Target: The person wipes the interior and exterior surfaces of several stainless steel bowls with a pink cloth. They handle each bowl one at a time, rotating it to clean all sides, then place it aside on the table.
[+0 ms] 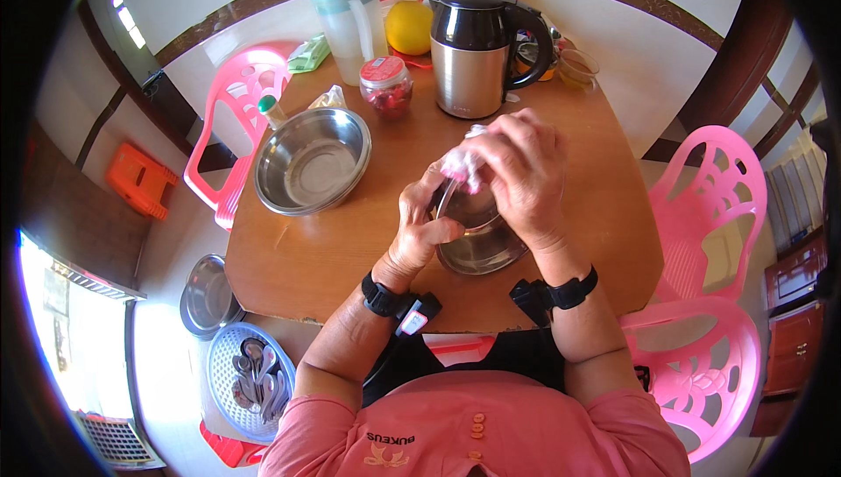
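Observation:
In front of me a stainless steel bowl (483,250) is tilted on the near part of the wooden table (394,267). My left hand (424,214) grips the bowl's left rim, its thumb on the inner side. A white and pink cloth (463,165) is bunched in my right hand (525,168) against the far rim. The right hand hides part of the bowl. Left of my hands stand nested stainless steel bowls (314,168).
Behind the hands are a steel kettle (470,76), a lidded jar (386,89), a plastic pitcher (348,30) and a yellow fruit (409,27). Pink chairs (690,359) flank the table. At lower left are a blue basket of spoons (220,372) and a metal basin (209,296).

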`<act>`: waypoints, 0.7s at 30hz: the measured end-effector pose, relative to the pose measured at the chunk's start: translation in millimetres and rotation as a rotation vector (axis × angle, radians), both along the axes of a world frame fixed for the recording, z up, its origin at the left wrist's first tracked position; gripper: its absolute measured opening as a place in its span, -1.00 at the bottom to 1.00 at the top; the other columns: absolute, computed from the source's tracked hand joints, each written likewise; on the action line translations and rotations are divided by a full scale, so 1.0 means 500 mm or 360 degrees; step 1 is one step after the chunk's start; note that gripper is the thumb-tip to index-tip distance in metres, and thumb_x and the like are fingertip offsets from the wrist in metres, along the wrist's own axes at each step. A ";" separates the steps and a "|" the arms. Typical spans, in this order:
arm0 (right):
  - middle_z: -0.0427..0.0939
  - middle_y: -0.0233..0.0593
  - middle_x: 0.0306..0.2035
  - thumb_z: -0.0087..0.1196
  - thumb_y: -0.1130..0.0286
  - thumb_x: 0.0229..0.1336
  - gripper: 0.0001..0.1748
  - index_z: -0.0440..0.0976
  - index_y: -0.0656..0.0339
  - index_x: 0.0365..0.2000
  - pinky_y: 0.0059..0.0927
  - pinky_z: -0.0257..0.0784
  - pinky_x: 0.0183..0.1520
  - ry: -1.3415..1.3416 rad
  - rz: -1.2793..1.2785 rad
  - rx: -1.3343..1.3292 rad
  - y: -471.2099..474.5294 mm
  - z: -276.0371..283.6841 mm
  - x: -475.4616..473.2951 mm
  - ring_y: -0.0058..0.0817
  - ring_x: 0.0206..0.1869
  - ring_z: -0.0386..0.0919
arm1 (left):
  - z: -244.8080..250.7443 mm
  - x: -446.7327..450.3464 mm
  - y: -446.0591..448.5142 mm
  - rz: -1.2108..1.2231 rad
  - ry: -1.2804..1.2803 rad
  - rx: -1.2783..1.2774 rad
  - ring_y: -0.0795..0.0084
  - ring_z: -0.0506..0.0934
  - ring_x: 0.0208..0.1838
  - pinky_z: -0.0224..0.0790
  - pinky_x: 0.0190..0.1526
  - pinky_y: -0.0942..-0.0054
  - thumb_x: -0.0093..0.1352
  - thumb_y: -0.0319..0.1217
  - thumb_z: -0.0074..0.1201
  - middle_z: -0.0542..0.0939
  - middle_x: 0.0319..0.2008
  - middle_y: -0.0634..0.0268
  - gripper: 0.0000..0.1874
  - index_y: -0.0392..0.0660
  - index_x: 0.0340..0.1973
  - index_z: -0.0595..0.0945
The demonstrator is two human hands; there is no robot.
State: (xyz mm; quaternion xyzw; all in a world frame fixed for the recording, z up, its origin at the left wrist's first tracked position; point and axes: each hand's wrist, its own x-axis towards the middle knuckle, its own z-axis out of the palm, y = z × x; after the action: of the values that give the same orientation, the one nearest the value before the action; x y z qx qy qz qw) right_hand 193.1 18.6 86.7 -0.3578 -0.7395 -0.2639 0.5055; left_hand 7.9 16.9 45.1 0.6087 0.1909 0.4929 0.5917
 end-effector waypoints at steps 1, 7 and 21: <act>0.56 -0.40 -0.13 0.36 0.43 -0.10 -0.55 0.61 -0.08 -0.10 -0.17 0.35 0.02 -0.0003 -0.0039 -0.0110 0.000 -0.001 0.015 -0.28 -0.01 0.56 | 0.002 0.000 -0.002 0.0015 0.0039 -0.0008 0.24 0.51 0.31 0.20 0.44 0.33 -0.12 -0.40 0.12 0.60 0.17 0.14 0.00 -0.31 0.37 0.44; 0.59 -0.35 -0.22 0.36 0.47 -0.01 -0.54 0.54 0.01 -0.04 -0.18 0.41 -0.04 0.0315 -0.0153 -0.0252 0.025 -0.028 0.056 -0.24 -0.11 0.60 | 0.012 0.003 -0.007 0.0055 -0.0154 -0.0092 0.22 0.50 0.35 0.14 0.49 0.32 -0.15 -0.37 0.14 0.58 0.24 0.09 0.10 -0.31 0.44 0.38; 0.66 -0.07 -0.30 0.11 0.24 0.43 -0.74 0.51 0.26 -0.19 -0.25 0.49 -0.20 0.0874 -0.0275 -0.1056 0.082 -0.119 0.082 -0.22 -0.25 0.64 | 0.023 -0.010 -0.007 0.0467 -0.0588 -0.0072 0.14 0.48 0.36 0.18 0.48 0.25 -0.13 -0.37 0.14 0.53 0.31 -0.04 0.11 -0.41 0.45 0.32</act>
State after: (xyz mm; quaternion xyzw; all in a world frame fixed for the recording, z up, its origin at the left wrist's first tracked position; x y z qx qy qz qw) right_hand 233.8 59.6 27.2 -0.6184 -0.5897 0.0515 0.5170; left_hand 2.8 13.4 56.7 0.4606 0.1769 0.6721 0.5521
